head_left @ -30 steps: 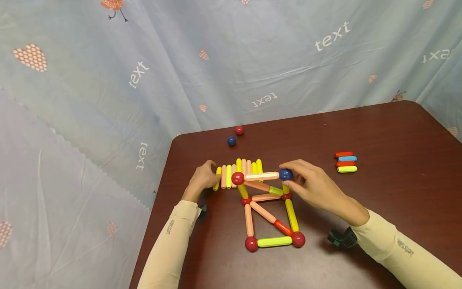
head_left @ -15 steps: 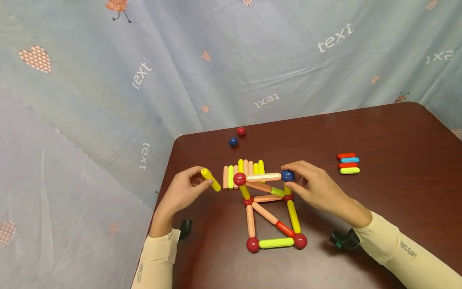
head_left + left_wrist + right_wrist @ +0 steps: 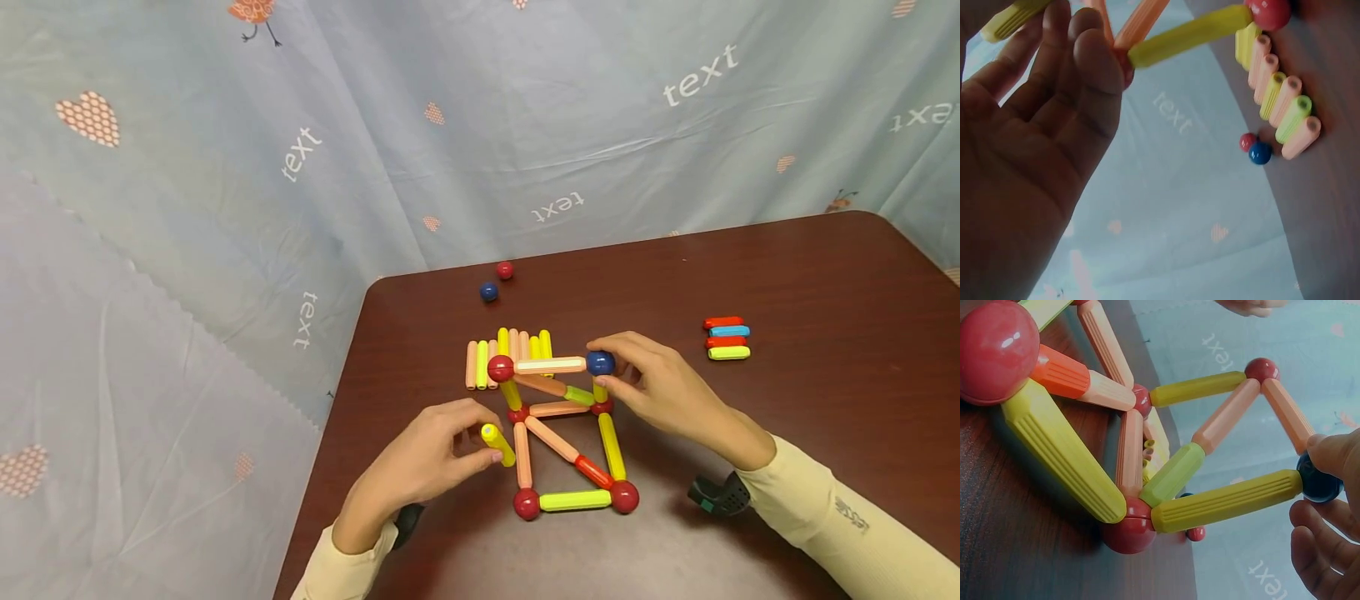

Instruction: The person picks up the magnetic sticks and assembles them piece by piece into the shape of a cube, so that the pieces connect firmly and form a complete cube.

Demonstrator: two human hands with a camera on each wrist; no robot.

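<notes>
My left hand [image 3: 427, 458] pinches a yellow magnetic rod [image 3: 498, 445] between thumb and fingers, tilted, beside the left side of a frame of rods and balls. That frame has a square base with red balls [image 3: 527, 503] at its corners and a diagonal of a peach and a red rod [image 3: 592, 472]. Two yellow uprights rise at its back. A peach rod [image 3: 551, 366] joins their tops, from a red ball [image 3: 501, 368] to a blue ball [image 3: 600, 363]. With thumb and fingers, my right hand [image 3: 667, 396] grips this blue ball [image 3: 1319, 478], seen also in the right wrist view.
Behind the frame lies a row of peach, yellow and green rods [image 3: 482, 365]. Farther back are a loose blue ball [image 3: 489, 292] and a red ball [image 3: 505, 270]. Several short rods [image 3: 727, 342] lie at the right on the brown table [image 3: 825, 333]. A patterned curtain hangs behind.
My left hand took the yellow rod from the left end of the row, lifted it, and brought it nearer to me and right, beside the frame. My right hand stays on the blue ball.
</notes>
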